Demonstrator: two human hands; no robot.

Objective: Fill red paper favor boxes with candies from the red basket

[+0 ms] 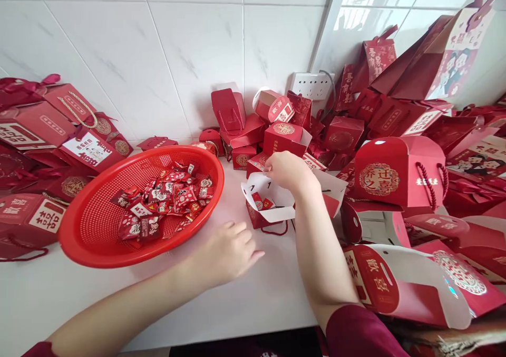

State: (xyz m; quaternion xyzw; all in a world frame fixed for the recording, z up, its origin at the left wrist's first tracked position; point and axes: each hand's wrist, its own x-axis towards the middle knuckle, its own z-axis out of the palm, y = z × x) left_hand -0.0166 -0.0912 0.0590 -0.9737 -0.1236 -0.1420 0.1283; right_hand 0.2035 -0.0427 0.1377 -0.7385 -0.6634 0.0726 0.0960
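An open red gift box [264,221] with white inner flaps stands on the table, and a few red candy packets [263,201] lie inside it. Over its back edge is my right hand [290,171], fingers curled down and closed; its fingertips and whatever they grip are hidden. My left hand [233,252] hovers between the basket and this box, fingers curled in and the thumb sticking out; the palm faces away, so its contents cannot be seen. To the left, a red plastic basket [93,217] contains many wrapped candies [168,193].
Red gift boxes pile up at left [33,127], against the tiled wall and along the right, where one upright box [399,172] has rope handles. An open box [411,288] lies at the right front. A white power strip [310,85] leans at the wall.
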